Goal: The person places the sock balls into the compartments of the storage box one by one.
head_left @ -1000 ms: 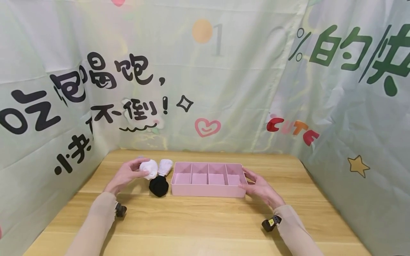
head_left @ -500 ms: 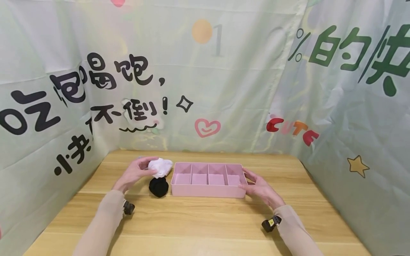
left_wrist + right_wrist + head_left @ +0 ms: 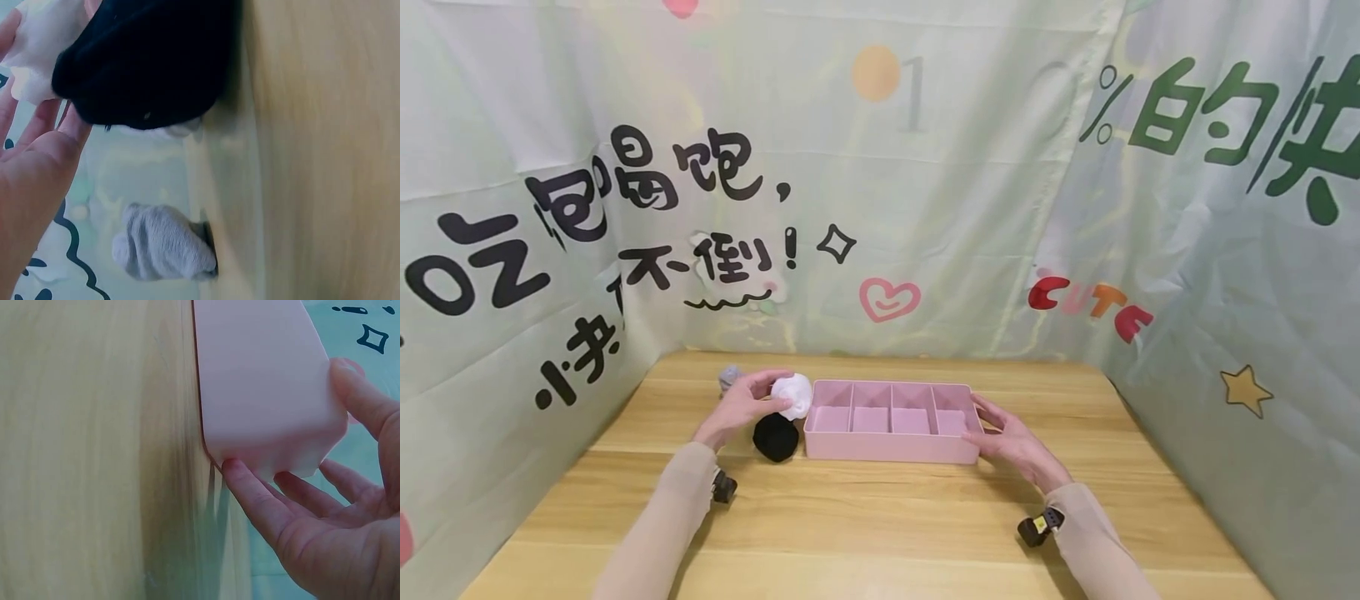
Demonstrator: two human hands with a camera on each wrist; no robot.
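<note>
In the head view my left hand [image 3: 739, 410] holds a balled white sock [image 3: 793, 396] between thumb and fingers, just beside the left end of a pink four-sided box [image 3: 891, 447] with a row of compartments. A balled black sock [image 3: 777, 438] lies on the table below that hand and blocks part of the left wrist view. Behind it there, a sliver of a pale bundle [image 3: 181, 129] shows. Gripping the box's right end is my right hand [image 3: 1022, 450]; in the right wrist view its thumb lies at the rim and its fingers [image 3: 259, 494] against the end wall.
A grey ribbed sock [image 3: 165, 244] stands bunched on the table, behind my left hand in the head view. The wooden table [image 3: 880, 525] is bounded at the back and sides by a printed cloth [image 3: 962, 208]. Thin dividers [image 3: 892, 408] separate the box's compartments.
My left hand has carried the white sock rightward, up to the box's left end. The grey sock now shows behind the hand. My right hand has stayed at the box.
</note>
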